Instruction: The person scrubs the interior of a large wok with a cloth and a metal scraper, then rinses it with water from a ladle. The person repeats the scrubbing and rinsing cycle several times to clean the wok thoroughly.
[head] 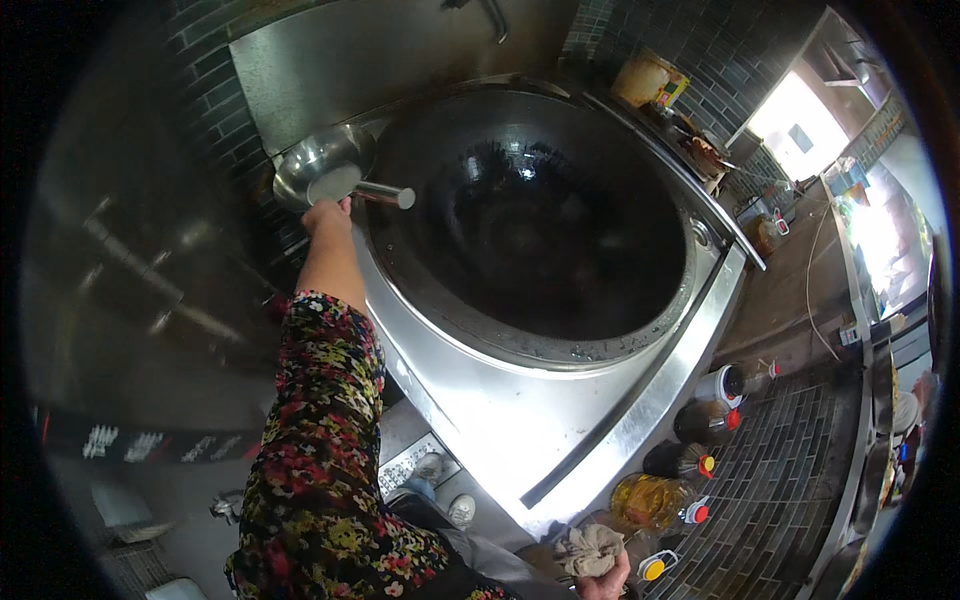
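Observation:
At the left rim of a large dark wok (pixel 555 232), my left hand (pixel 328 215) grips the near edge of a steel scoop (pixel 319 150). Its short tubular handle (pixel 384 194) points right, over the wok's edge. How the fingers sit under the scoop is hidden. The wok is set into a steel stove top (pixel 517 420), and its inside looks wet and shiny. Low in the picture, my right hand (pixel 606 581) holds a crumpled beige cloth (pixel 591 550) beside the stove's front corner; part of this hand is cut off by the lower border.
A metal rail (pixel 675 180) runs along the wok's right side. Several bottles, among them an oil bottle (pixel 651 497), line the right wall. A rusty can (pixel 640 79) stands at the back. A tap (pixel 496 21) projects above the wok. My shoe (pixel 462 511) is on the floor below.

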